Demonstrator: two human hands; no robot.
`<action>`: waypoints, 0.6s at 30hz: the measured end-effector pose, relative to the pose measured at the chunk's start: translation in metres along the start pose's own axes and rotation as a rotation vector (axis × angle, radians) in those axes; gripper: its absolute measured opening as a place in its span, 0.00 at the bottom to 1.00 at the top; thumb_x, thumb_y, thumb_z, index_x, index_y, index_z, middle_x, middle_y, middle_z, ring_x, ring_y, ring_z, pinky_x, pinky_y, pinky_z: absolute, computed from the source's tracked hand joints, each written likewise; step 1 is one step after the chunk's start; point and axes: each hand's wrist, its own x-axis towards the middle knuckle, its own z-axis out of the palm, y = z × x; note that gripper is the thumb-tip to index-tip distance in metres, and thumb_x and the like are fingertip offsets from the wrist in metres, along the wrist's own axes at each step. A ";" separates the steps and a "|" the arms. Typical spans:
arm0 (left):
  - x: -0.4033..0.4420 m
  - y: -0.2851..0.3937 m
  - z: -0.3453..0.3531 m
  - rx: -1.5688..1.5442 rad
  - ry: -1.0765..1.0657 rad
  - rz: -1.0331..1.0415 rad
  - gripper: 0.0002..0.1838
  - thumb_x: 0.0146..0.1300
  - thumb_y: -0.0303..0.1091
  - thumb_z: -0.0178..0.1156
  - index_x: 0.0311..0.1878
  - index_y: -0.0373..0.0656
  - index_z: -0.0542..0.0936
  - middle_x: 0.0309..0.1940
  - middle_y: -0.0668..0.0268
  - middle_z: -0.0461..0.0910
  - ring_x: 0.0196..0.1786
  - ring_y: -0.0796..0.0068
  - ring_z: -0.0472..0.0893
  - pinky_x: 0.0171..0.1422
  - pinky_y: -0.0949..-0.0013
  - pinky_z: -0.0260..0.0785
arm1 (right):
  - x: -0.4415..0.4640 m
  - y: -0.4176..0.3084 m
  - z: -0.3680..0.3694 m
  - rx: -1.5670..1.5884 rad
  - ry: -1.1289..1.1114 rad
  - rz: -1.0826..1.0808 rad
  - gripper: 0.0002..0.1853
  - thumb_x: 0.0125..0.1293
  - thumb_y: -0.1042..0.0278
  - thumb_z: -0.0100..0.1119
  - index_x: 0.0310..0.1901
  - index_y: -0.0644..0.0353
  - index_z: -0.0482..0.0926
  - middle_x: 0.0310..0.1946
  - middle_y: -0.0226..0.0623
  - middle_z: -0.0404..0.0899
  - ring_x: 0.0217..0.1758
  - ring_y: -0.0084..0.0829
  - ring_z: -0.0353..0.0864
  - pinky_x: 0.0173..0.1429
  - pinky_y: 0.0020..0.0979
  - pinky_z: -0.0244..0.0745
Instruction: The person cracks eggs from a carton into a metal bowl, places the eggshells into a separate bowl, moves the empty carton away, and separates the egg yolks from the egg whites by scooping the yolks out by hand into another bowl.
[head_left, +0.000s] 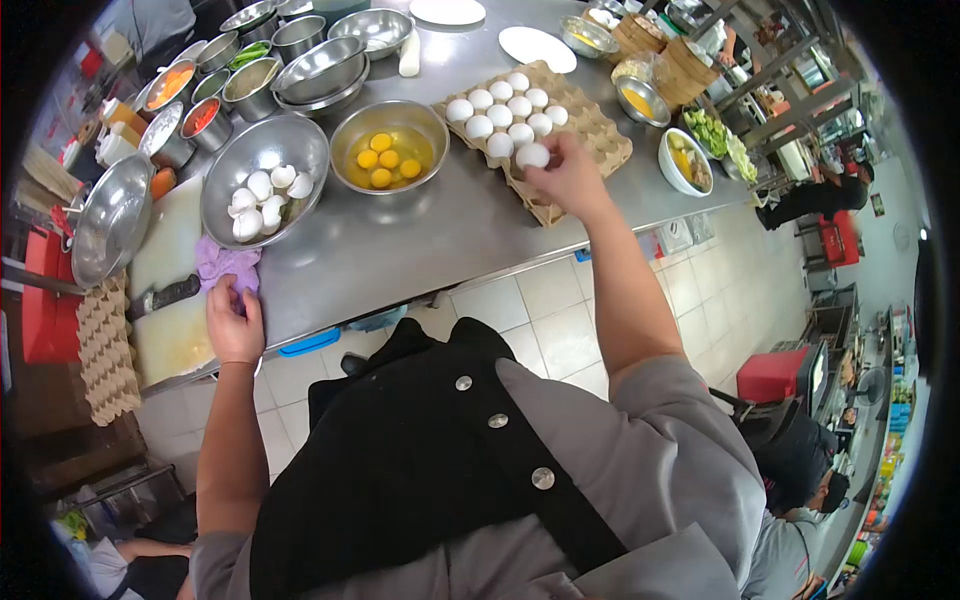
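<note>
- White egg (532,156): located at the fingertips of the right hand (570,180), at the carton's near side; whether it is clear of its cup cannot be told.
- Right fingers: narrow, closed around the shell; thumb placement partly obscured.
- Handling, as judged: light, stiff, smooth and possibly slippery if damp; brittle under point pressure. Best grip is around the widest part, pads spread, force low.
- Carton (597,122): beneath and beyond the right fingers; appears to be pulp, likely light and slightly yielding. More white eggs stand beyond those fingers.
- Left hand (235,322): fingers loosely bent, in contact with the purple cloth (228,262); whether they grip it cannot be told. Cloth judged soft and pliable.
- Knife (175,291): beside the left fingers, on the outer side.
- Metal bowl of yolks (434,122): between the two hands, beyond the left fingers; bowl of shells (303,137) nearer them.
</note>
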 end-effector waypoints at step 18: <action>-0.001 -0.012 0.007 -0.040 -0.025 0.010 0.17 0.69 0.33 0.63 0.58 0.38 0.78 0.39 0.57 0.77 0.40 0.61 0.78 0.49 0.59 0.74 | -0.148 0.023 0.042 -0.174 0.129 -0.228 0.32 0.67 0.68 0.69 0.71 0.60 0.70 0.58 0.56 0.76 0.56 0.51 0.81 0.52 0.40 0.83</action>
